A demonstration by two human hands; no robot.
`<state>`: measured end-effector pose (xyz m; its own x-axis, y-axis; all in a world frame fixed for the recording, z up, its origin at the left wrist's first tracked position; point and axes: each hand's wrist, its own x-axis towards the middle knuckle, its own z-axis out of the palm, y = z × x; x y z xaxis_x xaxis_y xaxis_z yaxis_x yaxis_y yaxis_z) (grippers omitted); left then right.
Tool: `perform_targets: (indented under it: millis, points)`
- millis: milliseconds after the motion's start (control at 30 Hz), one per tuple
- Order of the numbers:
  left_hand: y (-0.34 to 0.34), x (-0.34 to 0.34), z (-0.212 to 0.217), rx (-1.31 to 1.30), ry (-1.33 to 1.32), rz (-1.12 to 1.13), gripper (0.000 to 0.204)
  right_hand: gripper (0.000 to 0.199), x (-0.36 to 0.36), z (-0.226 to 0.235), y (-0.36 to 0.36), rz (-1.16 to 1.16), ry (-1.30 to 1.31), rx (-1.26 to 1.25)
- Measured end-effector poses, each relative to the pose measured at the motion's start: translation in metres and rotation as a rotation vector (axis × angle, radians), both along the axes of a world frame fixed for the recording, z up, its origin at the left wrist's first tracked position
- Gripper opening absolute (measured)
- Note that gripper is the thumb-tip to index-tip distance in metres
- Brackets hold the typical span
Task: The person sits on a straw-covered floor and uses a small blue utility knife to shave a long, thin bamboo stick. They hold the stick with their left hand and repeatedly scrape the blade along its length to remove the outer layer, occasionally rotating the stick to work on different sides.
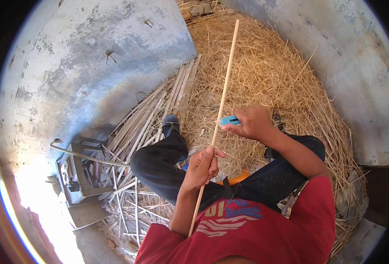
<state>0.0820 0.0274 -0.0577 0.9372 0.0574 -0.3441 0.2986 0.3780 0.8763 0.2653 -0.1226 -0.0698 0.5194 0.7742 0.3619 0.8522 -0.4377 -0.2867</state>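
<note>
- One long pale stick (226, 79) — left hand (201, 168) grasps its lower part.
- Right hand (254, 124) clenched on a blue tool (228, 120), held at the stick's side; tool's tip too small to make out.
- Stick slants from red shirt (282, 220) up over loose straw (265, 66); dark-trousered legs (157, 160) bent either side.
- Further left: heaped slats (135, 121), wooden frame (76, 165) beside them.
- Pale, stained walls (115, 33) beyond.

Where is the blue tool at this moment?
In the head view, the blue tool is right of centre, held in the right hand, beside the pale stick.
</note>
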Motion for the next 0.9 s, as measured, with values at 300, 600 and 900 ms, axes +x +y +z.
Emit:
perform_targets:
  millis: [300,600,900]
  points:
    - [-0.004,-0.016,0.014,0.411,-0.065,-0.029,0.037,0.062,-0.014,0.005,0.0,0.048,-0.111,0.037]
    - [-0.01,-0.031,0.038,0.798,-0.026,0.001,0.022,0.062,-0.011,0.01,-0.002,0.023,-0.058,0.022]
    - [-0.008,-0.039,0.041,0.684,-0.038,0.006,0.027,0.063,-0.02,0.009,0.001,0.107,-0.036,0.014]
